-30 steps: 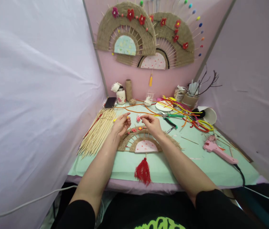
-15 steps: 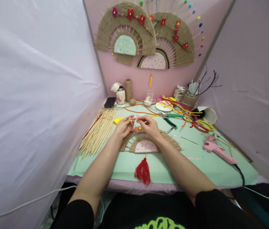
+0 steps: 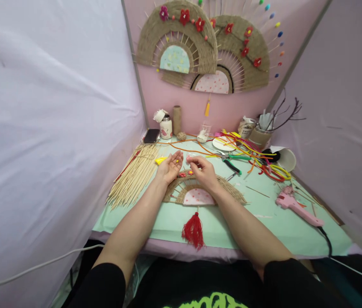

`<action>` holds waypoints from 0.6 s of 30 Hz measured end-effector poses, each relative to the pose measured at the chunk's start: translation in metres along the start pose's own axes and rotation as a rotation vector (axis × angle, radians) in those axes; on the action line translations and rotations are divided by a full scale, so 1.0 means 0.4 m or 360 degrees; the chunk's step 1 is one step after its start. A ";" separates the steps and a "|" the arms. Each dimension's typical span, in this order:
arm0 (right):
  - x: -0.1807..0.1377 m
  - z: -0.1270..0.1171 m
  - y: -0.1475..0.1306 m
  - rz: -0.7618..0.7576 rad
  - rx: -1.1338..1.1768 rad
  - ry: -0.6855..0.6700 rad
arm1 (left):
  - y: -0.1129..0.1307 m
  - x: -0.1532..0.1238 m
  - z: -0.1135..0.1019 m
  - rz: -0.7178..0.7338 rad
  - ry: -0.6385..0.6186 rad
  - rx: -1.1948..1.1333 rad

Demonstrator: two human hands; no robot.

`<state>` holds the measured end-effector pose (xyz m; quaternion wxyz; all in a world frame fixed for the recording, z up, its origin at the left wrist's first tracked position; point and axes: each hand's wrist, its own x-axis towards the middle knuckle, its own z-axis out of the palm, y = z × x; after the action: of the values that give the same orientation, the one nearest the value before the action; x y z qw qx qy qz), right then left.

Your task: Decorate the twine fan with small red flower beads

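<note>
Left grip has uncurled since the earlier frame: its fingers are now spread, palm up, with a small yellow ball exposed on them. Backdrop items sit slightly farther right in view, which suggests a head turn.

Reference dial: centred on the twine fan, 12 o'clock pointing away from me.

Left grip, between 10 and 11 o'clock: fingers apart, nothing pinched. I judge the upturned palm serves as a tray, to stop the ball rolling off.

Right grip, between 12 and 1: thumb and fingertips pressed together, pinching a small pink piece. Its exact shape is too small to tell. A fingertip pinch probably suits so light a part and leaves most of it uncovered.

The fan lies flat on the worktop below both wrists, red tassel at 6 o'clock, presumably so the strands hang clear of my fingers.

Surroundings: bamboo sticks between 9 and 10; pliers between 1 and 2; pink glue gun between 3 and 4, its handle angled towards my right side, likely for easy reach.
</note>
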<state>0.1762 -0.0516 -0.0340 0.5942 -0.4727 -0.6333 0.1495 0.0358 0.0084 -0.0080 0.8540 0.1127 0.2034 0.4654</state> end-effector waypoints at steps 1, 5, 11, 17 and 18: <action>0.000 0.000 0.000 -0.0052 -0.0051 -0.0002 | 0.001 0.000 0.000 0.0027 -0.0023 0.0001; -0.004 0.002 -0.003 -0.0413 -0.0521 -0.0083 | -0.003 -0.005 -0.003 0.0067 -0.0143 0.0048; -0.017 0.011 -0.014 -0.0357 -0.1092 -0.0405 | -0.022 -0.015 0.007 0.0065 -0.0155 0.0199; -0.026 0.024 -0.026 -0.0364 -0.1132 -0.0525 | -0.026 -0.022 0.010 0.0118 -0.0213 0.0204; -0.028 0.028 -0.031 -0.0377 -0.1109 -0.0568 | -0.024 -0.022 0.007 0.0105 -0.0229 0.0199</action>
<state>0.1594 -0.0626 -0.0346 0.2923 -0.5361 -0.7893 -0.0639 0.0400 -0.0042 -0.0069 0.8419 0.2055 0.1662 0.4705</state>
